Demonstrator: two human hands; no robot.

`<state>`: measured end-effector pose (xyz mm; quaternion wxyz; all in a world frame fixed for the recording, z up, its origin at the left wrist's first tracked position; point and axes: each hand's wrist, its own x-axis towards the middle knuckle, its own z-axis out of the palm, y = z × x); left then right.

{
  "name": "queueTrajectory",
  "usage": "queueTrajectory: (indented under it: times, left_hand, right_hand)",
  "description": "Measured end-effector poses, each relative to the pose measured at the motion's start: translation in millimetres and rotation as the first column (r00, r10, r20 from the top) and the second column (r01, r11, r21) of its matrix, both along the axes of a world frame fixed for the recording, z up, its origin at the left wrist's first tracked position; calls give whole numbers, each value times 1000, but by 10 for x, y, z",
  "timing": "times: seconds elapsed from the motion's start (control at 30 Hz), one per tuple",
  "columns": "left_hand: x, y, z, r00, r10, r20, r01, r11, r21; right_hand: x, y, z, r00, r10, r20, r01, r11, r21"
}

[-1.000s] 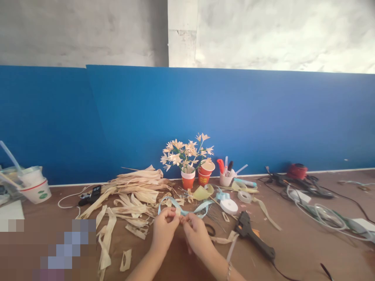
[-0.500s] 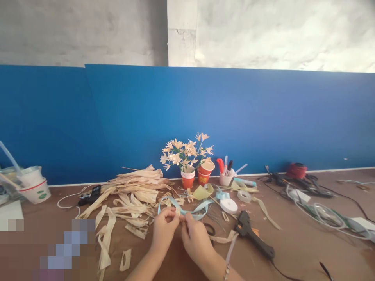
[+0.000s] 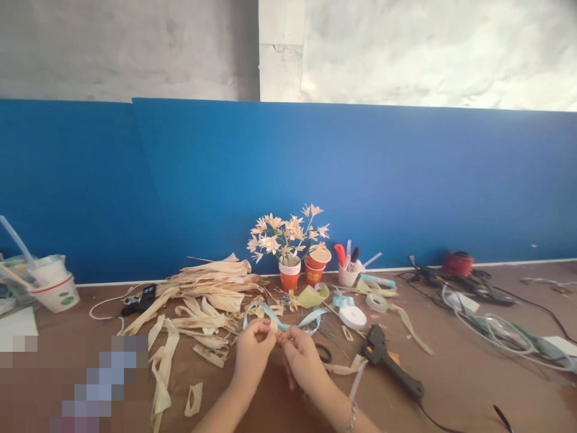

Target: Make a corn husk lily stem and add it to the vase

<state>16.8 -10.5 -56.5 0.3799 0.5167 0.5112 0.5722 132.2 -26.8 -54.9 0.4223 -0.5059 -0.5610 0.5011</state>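
Observation:
My left hand (image 3: pixel 253 356) is closed, with thumb and forefinger pinching a small pale piece of dried husk (image 3: pixel 273 326). Right against it, my right hand (image 3: pixel 303 359) has its thumb and forefinger pinched at the piece's other side; its lower fingers hang loosely below. What lies between the right fingertips is mostly hidden. Just behind both hands, a light blue ribbon (image 3: pixel 265 308) loops over the table. Dried husk strips (image 3: pixel 211 279) are heaped to the left. Dark scissor handles (image 3: pixel 323 353) show partly beside my right hand.
Pale husk flowers (image 3: pixel 288 231) stand in a red paper cup (image 3: pixel 289 278) by the blue partition (image 3: pixel 360 180). A glue gun (image 3: pixel 390 364), a white ribbon roll (image 3: pixel 352 317) and a cup of pens (image 3: pixel 348 275) lie right. Cables and tubing (image 3: pixel 505 334) spread farther right.
My right hand's lower fingers have loosened and now extend downward, while its thumb and forefinger stay by the husk piece. The left hand keeps its pinch.

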Motion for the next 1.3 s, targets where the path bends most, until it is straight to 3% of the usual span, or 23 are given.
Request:
queueTrajectory:
  times: [0.13,0.27,0.37,0.5,0.63,0.8,1.07,1.3]
  left_hand:
    - [-18,-4,0,999,-15,-31,15,1000,-1]
    - [-21,1,-2,1000,-24,-12,24,1000,-7]
    - [-2,2,11,995,-54,85,57,998,-37]
    - [37,-9,47,950,-95,296,119,991,-65]
    - [52,-35,76,923,-44,381,73,995,-63]
    - [58,-83,118,946,-183,268,220,968,-116]
    - [25,-63,119,942,-100,321,145,983,-117]
    - [79,-106,114,900,-208,382,267,958,-107]
  right_hand:
    - [15,-77,14,937,-175,302,49,923,381]
    - [36,-98,13,884,-192,426,-32,885,464]
    - [29,-78,-17,902,-189,387,-2,897,443]
    - [7,-24,-56,989,-74,125,50,981,189]
    - [-3,22,-59,992,-31,-120,34,999,22]
    - [-14,29,-57,985,-3,-175,13,998,57]
    - [56,38,-82,999,-34,-14,35,992,121]
    - [15,28,-96,989,66,-135,-60,997,49]
